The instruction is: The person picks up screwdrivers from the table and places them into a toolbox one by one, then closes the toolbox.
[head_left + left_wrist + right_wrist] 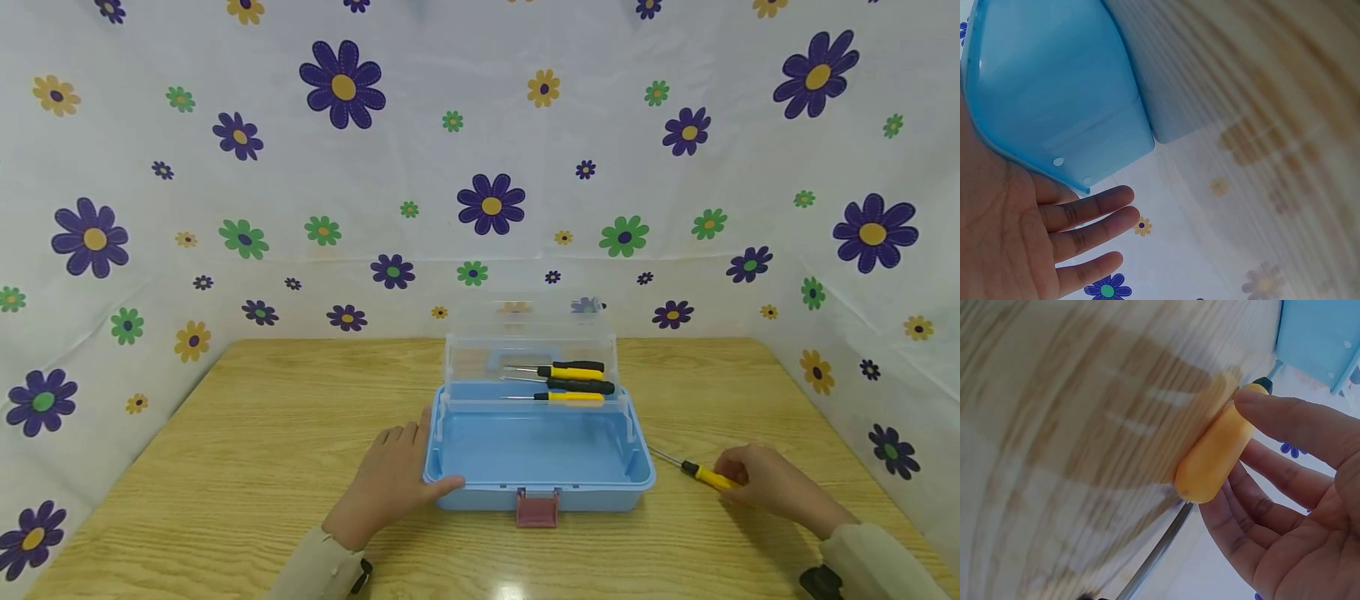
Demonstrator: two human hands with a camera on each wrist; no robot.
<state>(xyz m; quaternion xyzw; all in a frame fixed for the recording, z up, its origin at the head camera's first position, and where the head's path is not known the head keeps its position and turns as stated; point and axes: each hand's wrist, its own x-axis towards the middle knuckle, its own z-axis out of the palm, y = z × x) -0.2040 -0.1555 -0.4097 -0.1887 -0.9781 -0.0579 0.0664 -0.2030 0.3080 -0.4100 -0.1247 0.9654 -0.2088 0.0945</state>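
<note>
A light blue toolbox [536, 498] stands open on the table, its clear lid raised at the back. My left hand [397, 473] rests against the box's left side, thumb over the front rim; in the left wrist view its fingers [1094, 237] are fairly straight beside the blue wall. To the right of the box, my right hand [765, 483] pinches the yellow handle of a screwdriver [708, 477] low over the table, its shaft pointing at the box. In the right wrist view a metal shaft [1157, 553] shows beyond the handle's butt; what it belongs to is hidden.
Several screwdrivers [577, 386] with yellow or black handles lie in the clear tray [480, 406] at the box's back. A reddish latch [537, 510] hangs at the front. The wooden table [300, 417] meets a flowered cloth [420, 150] behind and at both sides.
</note>
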